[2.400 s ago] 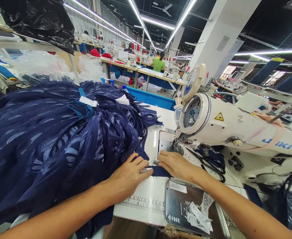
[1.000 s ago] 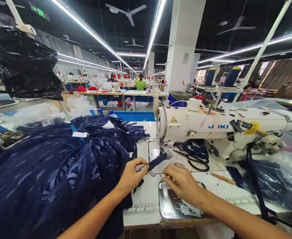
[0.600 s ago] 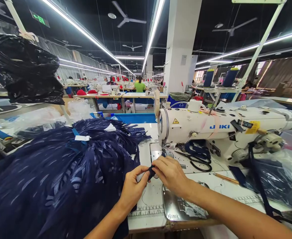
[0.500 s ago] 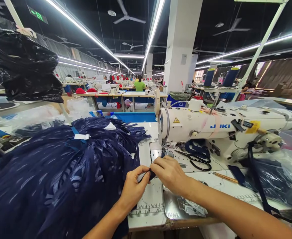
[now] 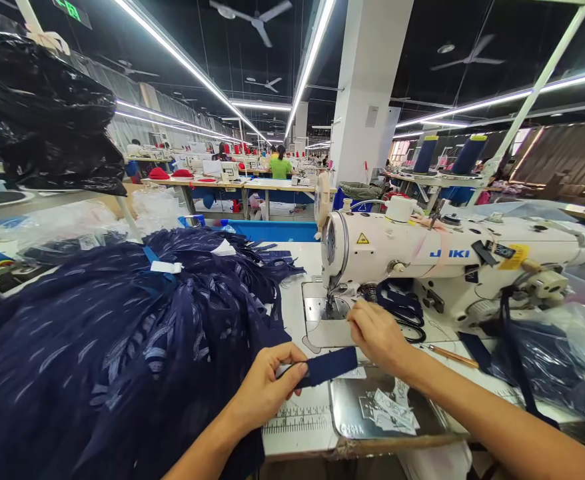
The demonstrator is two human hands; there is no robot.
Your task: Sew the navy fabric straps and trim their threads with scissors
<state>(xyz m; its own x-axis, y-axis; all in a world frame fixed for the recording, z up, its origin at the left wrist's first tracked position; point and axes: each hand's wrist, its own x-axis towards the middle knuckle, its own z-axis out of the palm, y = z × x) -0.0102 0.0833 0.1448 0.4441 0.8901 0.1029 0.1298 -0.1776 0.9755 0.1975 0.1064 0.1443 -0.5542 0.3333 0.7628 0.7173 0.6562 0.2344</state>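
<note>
My left hand (image 5: 272,381) pinches a dark navy fabric strip (image 5: 333,365) between thumb and fingers, its free end pointing right over the table edge area. My right hand (image 5: 376,330) is near the needle plate (image 5: 322,308) of a white sewing machine (image 5: 397,247), fingertips pressed together; what they hold, if anything, is too small to tell. Left of the machine lies a big heap of navy sheer fabric (image 5: 122,347) with a white tag (image 5: 165,267) on a blue band. White printed labels (image 5: 392,410) lie on the metal plate in front of the machine.
Black scissors (image 5: 410,328), partly hidden by my right hand, lie under the machine arm. A wooden-handled tool (image 5: 452,355) and a plastic bag of navy fabric (image 5: 552,367) are to the right. A ruler strip (image 5: 300,421) runs along the front edge. Another person (image 5: 280,165) sits further back.
My hands have moved apart. The navy strip now shows in my left hand, and my right hand has shifted right, away from it. The printed labels have come into fuller view.
</note>
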